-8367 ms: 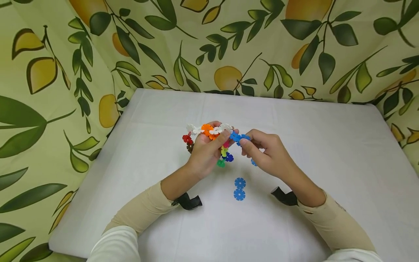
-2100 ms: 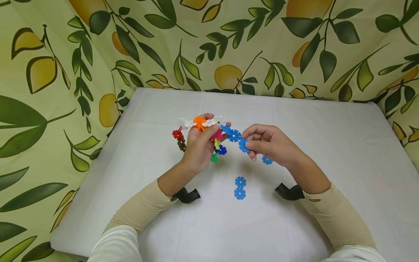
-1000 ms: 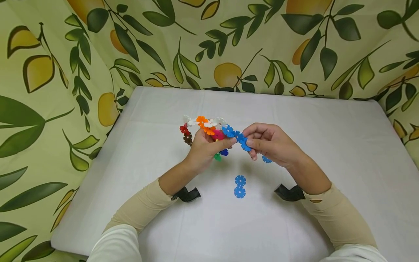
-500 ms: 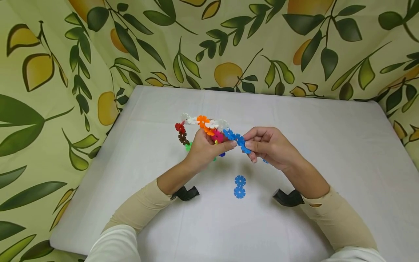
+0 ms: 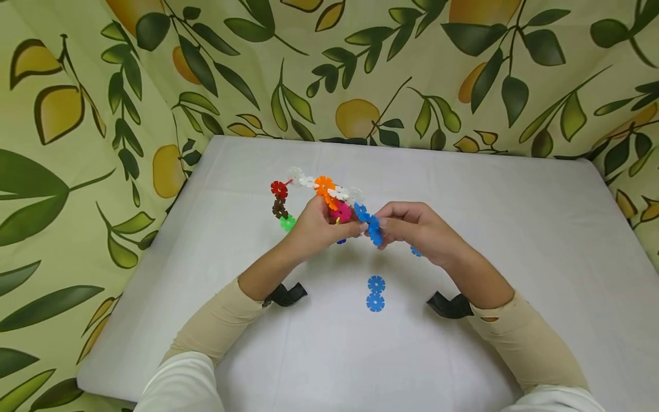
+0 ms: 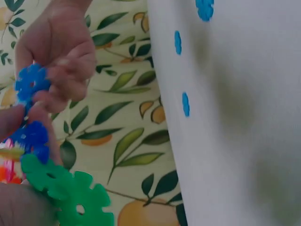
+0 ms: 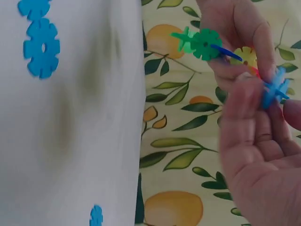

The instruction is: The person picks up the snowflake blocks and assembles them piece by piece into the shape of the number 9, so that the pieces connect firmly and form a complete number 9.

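A chain of flower-shaped plastic snowflake discs is held above the table, its colours running through red (image 5: 279, 190), brown, white, orange (image 5: 324, 186), pink (image 5: 341, 212) and blue. My left hand (image 5: 316, 232) grips the chain near its middle, thumb lying toward the blue discs (image 5: 373, 230). At the blue end, my right hand (image 5: 424, 233) pinches the last discs between thumb and fingers. Green discs (image 6: 84, 202) of the same chain hang close to the camera in the left wrist view. Part of the chain is hidden behind the left hand.
Two joined blue discs (image 5: 376, 293) lie flat on the white table (image 5: 329, 355) in front of the hands. Another blue disc (image 5: 416, 250) lies partly hidden beside the right hand. A fruit-and-leaf patterned cloth (image 5: 360, 74) hangs behind the table.
The right hand has drawn slightly left, and the blue end now slopes more steeply down. The chain's red, brown and green end has swung out left. The table discs have not moved.
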